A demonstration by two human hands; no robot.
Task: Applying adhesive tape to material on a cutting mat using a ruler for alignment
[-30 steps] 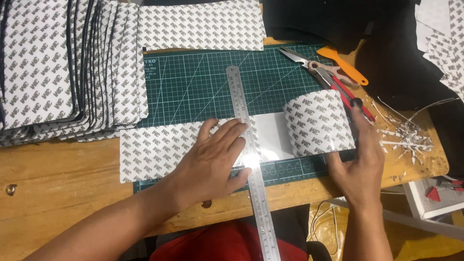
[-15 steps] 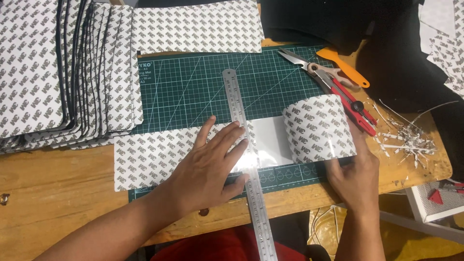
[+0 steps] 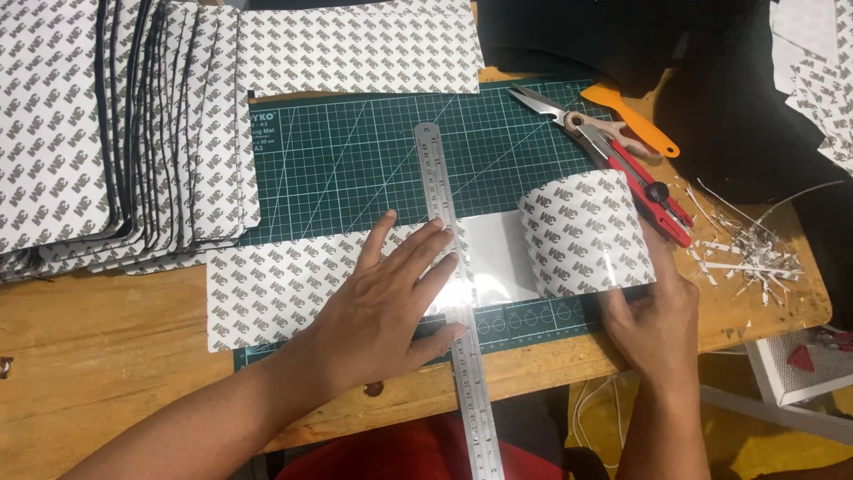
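1. A stack of white patterned adhesive sheets [image 3: 80, 133] is lying far left.
2. The left hand [image 3: 391, 302] is pressing flat, fingers spread, on the patterned strip [image 3: 284, 289] and the steel ruler [image 3: 449, 267].
3. The right hand [image 3: 653, 324] is pinching the curled liner [image 3: 586, 233], which looks thin, floppy and best held by its edge.
4. A red utility knife [image 3: 644, 182] is lying far right.

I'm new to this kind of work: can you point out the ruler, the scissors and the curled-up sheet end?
Ruler [image 3: 437, 191]: head view, upper part of the steel strip on the green mat.
Scissors [image 3: 542, 102]: head view, on the blades.
Curled sheet end [image 3: 582, 231]: head view, middle of the patterned curl.
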